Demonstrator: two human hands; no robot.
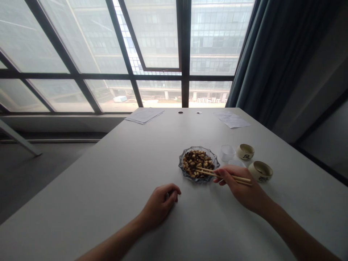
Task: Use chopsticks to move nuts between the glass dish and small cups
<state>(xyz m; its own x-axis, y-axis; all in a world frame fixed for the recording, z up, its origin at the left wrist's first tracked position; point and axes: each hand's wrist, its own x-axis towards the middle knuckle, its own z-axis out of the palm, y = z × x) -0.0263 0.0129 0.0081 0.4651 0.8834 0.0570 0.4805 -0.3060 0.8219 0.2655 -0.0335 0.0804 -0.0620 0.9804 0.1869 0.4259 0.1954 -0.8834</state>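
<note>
My right hand grips a pair of wooden chopsticks, their tips among the nuts in a scalloped glass dish. The dish holds a mix of peanuts and dark brown strips or pieces too small to name. Whether the tips pinch anything, I cannot tell. On the table in front of the dish rests my left hand, its fingers curled in with nothing visible in them. Close behind my right hand stand two cream ceramic cups with dark characters, and two clear plastic containers, one partly hidden by the hand.
The white table reaches toward large windows. Paper sheets lie at its far left, with another sheet at the far right. Two round holes sit near the far edge. A dark blue curtain hangs on the right.
</note>
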